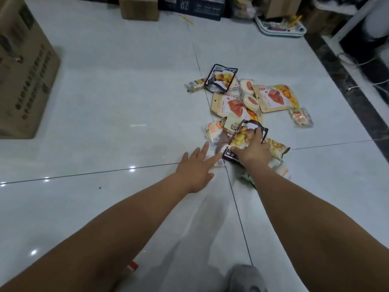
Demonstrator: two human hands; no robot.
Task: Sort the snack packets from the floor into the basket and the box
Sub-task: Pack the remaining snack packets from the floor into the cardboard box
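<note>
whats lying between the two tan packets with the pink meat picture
Two round white snacks in clear wrap lie between the left tan packet and the right tan packet, in the head view.

pale glossy tiled floor; snack packets heaped; cardboard box at left

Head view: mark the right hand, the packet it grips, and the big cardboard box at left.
right hand [253, 154]: head view, back of the hand.
gripped packet [240, 138]: head view, printed front beside the fingers.
cardboard box [25, 76]: head view, printed side wall.
</note>
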